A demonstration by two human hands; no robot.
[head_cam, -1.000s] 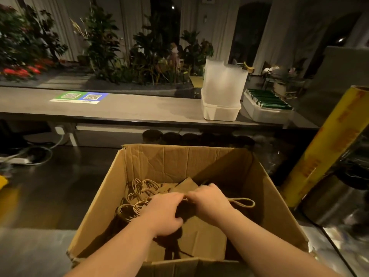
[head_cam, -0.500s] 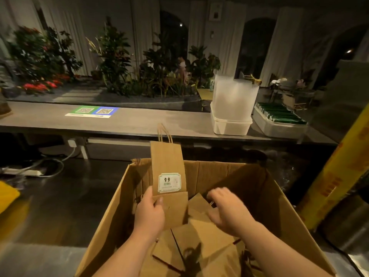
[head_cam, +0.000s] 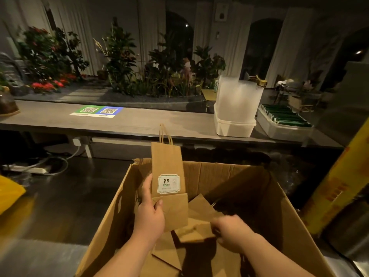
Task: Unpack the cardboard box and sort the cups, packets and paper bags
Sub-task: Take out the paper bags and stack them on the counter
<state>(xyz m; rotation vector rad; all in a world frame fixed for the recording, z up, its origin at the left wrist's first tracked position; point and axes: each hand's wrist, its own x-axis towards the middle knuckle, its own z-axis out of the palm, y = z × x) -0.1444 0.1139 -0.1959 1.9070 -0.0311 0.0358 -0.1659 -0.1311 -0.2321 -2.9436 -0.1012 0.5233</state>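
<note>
The left grip pinches a flat brown kraft paper bag with twisted handles and a "9.9" sticker. The thumb lies on its folded base and the fingers are behind it. The bag stands upright just inside the left wall of the open brown cardboard box.

The right grip is blurred low in the box. It looks curled round the edge of a second folded bag, which lies on a loose heap of brown bags.

The step in hand appears to be lifting bags out for sorting. It would go best by raising the upright bag straight up so its handles clear the box rim. The second bag should be peeled off the heap by one edge, so that handles tangled beneath do not drag neighbours along.

On the long grey bench beyond, near its right end, stand a white tub of translucent plastic cups and a pale tray of green packets. The bags need a separate spot from these.
</note>
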